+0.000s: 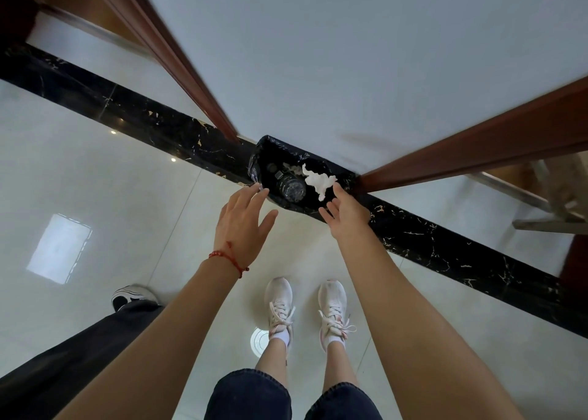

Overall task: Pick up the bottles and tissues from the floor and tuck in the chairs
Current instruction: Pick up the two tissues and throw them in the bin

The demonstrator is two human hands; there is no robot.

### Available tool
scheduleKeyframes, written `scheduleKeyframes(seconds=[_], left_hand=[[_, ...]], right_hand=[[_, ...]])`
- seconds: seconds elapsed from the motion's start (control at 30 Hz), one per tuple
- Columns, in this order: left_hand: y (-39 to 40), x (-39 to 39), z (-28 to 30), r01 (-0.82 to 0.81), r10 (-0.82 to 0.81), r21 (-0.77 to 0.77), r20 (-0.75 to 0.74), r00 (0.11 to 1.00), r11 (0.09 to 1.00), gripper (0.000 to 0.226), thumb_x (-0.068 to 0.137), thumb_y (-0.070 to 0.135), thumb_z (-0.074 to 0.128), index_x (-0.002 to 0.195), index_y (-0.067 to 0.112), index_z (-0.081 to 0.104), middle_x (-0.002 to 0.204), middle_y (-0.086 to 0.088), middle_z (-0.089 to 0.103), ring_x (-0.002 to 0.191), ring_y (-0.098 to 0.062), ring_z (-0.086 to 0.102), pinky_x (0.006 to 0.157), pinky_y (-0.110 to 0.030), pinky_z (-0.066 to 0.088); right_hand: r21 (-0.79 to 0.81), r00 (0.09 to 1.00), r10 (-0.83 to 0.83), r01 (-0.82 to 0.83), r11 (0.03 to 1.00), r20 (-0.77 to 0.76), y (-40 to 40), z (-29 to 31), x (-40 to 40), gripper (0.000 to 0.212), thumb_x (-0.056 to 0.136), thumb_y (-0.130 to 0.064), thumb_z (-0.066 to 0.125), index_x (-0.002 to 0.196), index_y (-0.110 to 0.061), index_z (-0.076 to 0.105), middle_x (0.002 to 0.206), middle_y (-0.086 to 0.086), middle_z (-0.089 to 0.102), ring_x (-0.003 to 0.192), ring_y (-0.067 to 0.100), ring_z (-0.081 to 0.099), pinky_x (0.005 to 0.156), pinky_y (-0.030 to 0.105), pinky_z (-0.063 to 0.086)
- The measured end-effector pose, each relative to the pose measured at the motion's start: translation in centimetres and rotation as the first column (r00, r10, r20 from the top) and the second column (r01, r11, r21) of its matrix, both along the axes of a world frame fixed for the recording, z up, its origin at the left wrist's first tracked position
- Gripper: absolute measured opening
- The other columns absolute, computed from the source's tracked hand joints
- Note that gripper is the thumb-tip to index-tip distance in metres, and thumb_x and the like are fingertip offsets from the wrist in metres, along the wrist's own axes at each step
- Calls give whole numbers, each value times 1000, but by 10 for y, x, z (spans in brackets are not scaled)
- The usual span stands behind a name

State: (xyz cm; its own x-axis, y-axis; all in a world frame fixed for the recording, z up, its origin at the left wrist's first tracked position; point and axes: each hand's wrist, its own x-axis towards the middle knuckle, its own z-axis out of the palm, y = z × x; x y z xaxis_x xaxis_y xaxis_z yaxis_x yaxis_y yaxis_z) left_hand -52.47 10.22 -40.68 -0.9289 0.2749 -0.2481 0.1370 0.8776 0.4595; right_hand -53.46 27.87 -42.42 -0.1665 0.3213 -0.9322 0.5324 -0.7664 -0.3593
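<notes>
A view from a head-worn camera looking straight down at a person's own arms, legs and feet on a glossy pale tiled floor (95,171). A band of black marble with gold veins (445,248) crosses the floor diagonally from upper left to lower right, at the foot of a white wall (350,53).

Against that wall, on the black band, stands a small bin lined with a black plastic bag (264,147). Inside it lies a clear plastic bottle (291,186), seen end-on, and just to its right a crumpled white tissue (318,181) near the top of the bin's opening. More pale scraps sit deeper in the bin, too dark to tell apart.

Both hands reach toward the bin and hold nothing. The left hand (243,221), with a red string bracelet (227,257) at the wrist, has its fingers straight and spread, the fingertips at the bin's left rim where the bag is bunched; whether they touch it cannot be told. The right hand (345,209) is also open, fingers loosely extended, at the bin's right rim just below the tissue and not gripping it.

Two reddish-brown wooden door frames (178,60) run up from either side of the bin. The person wears pale pink-and-white trainers (280,305) with white socks and dark denim shorts (251,394). At lower left, another person's dark trouser leg (63,356) and black-and-white shoe (133,295) enter the view. A round white reflection shines on the floor beside the left trainer.
</notes>
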Motion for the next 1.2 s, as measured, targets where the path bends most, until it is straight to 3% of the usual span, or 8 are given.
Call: scheduleKeyframes(seconds=[0.17,0.23,0.33,0.43,0.57,0.7,0.97,1.2], left_hand=[[-3,5,4,-9,9,0,21,1000,1000,39,88,23,55,122,2,53,127,-20,54,118,-36,49,96,-48,41],[-4,8,8,-1,1,-1,21,1000,1000,39,88,23,56,121,2,53,126,-21,55,118,-37,49,96,-48,41],[-4,12,18,10,-10,-8,25,1000,1000,40,88,25,53,121,2,53,125,-21,56,117,-38,50,96,-49,41],[-5,17,31,29,-28,-19,22,999,999,41,88,26,53,121,2,54,125,-22,56,116,-39,50,96,-49,41],[-7,23,56,50,-48,-39,35,998,998,42,89,27,53,125,4,50,131,-20,52,123,-37,45,101,-48,37],[-5,32,88,73,-71,-49,26,997,996,44,90,29,51,126,5,49,133,-19,50,125,-36,43,102,-49,36],[17,66,134,152,-151,-56,20,988,987,44,89,30,53,126,5,51,134,-19,50,125,-37,43,103,-46,34],[49,104,172,243,-244,-62,-17,970,968,45,88,31,52,124,4,52,131,-20,52,125,-38,44,101,-48,35]], right_hand=[[316,949,309,-315,895,71,-1,1,26,40,83,-15,65,116,6,57,115,22,63,101,30,62,95,39,49],[474,834,536,-528,704,133,-4,11,39,39,85,-20,62,116,3,59,120,16,63,110,28,59,98,32,44],[654,621,764,-655,380,178,-6,27,61,39,90,-24,56,124,-6,55,129,9,56,119,20,51,96,27,42],[712,425,852,-696,92,305,-4,41,79,43,93,-28,51,131,-8,48,140,8,46,131,20,39,106,33,33],[683,240,855,-711,-168,460,3,70,94,49,94,-35,45,137,-10,41,147,8,36,137,22,28,110,36,26],[664,217,828,-713,-228,517,8,104,111,52,95,-38,42,139,-11,38,149,7,33,139,21,25,112,34,22],[725,357,745,-646,-239,563,21,149,155,51,88,-39,42,119,-2,58,124,17,59,118,32,54,95,44,47],[732,432,694,-651,-201,576,47,186,213,48,87,-37,48,119,-3,58,123,18,60,117,33,55,91,44,49]])
